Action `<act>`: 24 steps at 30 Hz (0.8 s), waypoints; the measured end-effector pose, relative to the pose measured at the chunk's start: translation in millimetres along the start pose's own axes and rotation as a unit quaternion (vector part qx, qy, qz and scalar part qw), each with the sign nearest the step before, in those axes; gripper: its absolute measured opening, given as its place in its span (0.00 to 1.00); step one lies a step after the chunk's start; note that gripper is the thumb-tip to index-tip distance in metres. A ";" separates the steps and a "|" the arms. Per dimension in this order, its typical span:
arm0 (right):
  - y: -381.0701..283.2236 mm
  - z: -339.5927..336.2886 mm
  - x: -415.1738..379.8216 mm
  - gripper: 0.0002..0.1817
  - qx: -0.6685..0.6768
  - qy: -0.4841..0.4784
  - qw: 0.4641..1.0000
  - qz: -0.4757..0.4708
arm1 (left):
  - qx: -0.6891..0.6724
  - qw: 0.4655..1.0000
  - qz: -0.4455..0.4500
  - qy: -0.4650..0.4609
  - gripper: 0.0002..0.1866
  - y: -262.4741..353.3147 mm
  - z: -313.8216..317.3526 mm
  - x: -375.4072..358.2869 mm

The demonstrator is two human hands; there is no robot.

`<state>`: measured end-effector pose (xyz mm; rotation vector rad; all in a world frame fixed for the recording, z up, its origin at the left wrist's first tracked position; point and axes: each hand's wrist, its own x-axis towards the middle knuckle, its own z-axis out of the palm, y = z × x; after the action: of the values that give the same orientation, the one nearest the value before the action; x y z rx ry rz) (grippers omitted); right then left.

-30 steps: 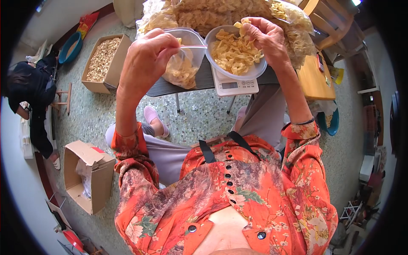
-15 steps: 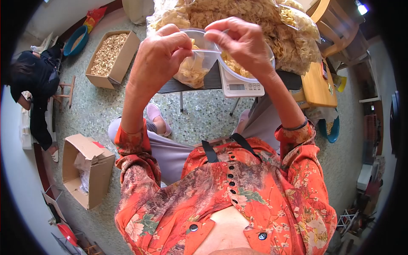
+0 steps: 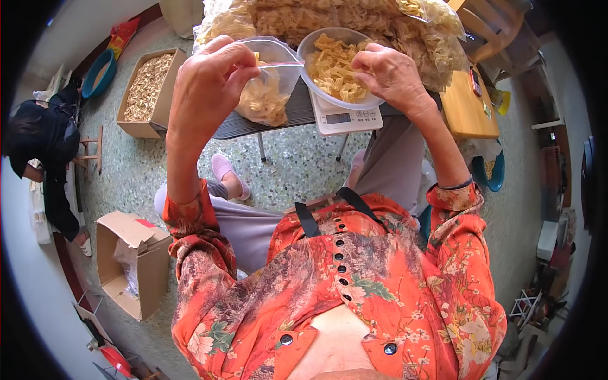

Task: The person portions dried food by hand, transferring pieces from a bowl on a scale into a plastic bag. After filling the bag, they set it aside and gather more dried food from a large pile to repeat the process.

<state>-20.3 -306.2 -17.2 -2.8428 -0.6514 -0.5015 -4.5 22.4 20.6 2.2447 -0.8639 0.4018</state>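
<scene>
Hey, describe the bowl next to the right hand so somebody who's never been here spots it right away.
Find the dark table with the big heap of clear bags. At its near edge is a white scale, and on it sits the round whitish bowl. Unlike the soft zip bag beside it, it's rigid, with loose yellowish pieces inside.

Right hand (image 3: 394, 77) at pale bowl (image 3: 370, 99)

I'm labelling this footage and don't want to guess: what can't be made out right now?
All in the head view:
Scale: display digits too small to read; most of its top is hidden by the bowl.
Right hand: its own back hides what its grip holds, if anything.
Bag pile: cut off by the picture's top edge.
</scene>
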 end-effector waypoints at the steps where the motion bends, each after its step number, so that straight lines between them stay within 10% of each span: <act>1: -0.2 2.0 -0.7 0.07 0.001 0.000 1.000 0.002 | 0.000 1.000 0.001 -0.003 0.06 -0.3 1.7 0.1; 10: 1.5 14.6 1.1 0.06 -0.094 -0.008 0.995 0.024 | -0.011 1.000 0.005 0.022 0.04 -1.8 4.5 0.8; 18: 10.0 -15.4 4.7 0.11 0.338 0.067 0.915 0.211 | -0.028 0.999 0.008 0.032 0.04 1.7 5.2 0.3; 24: -37.3 -21.4 38.6 0.09 0.538 0.128 0.821 0.144 | 0.009 0.999 0.048 0.007 0.04 2.7 3.1 1.3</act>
<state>-10.4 -263.4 20.4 -1.7007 -0.2757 -0.2954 -5.3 18.2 20.3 2.2204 -0.9666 0.4708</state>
